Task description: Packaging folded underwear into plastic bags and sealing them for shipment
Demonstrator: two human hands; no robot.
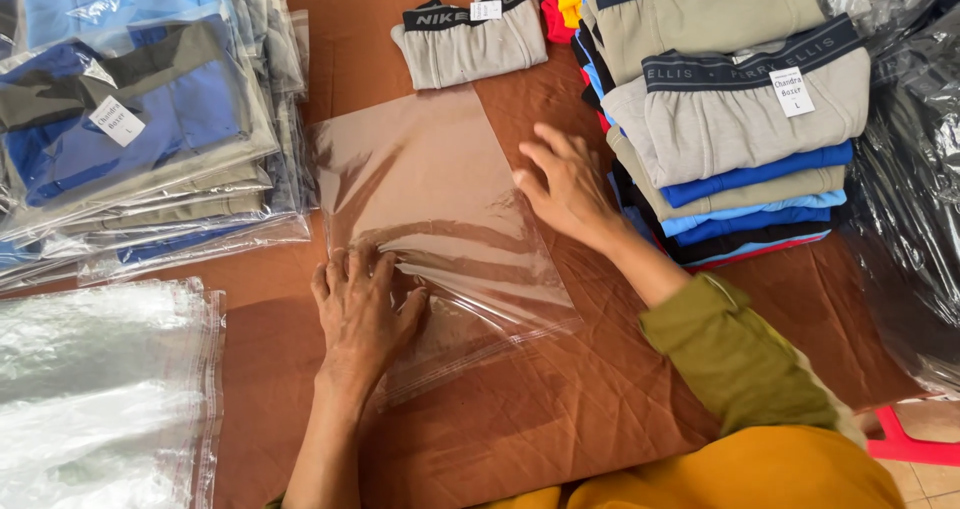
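A clear plastic bag [430, 184] lies flat on the brown cloth [560, 399] in the middle. My left hand [362, 309] presses palm-down on the bag's near end, fingers spread. My right hand [567, 191] rests with fingers apart on the bag's right edge, next to the garment stack. A folded grey pair of shorts with a black waistband [470, 41] lies just beyond the bag's far edge, touched by neither hand.
A tall stack of folded grey, blue and black shorts [745, 129] stands at right. Bagged garments [130, 119] pile up at left. A heap of empty clear bags [100, 389] lies at lower left. Dark plastic sacks [915, 189] fill the right edge.
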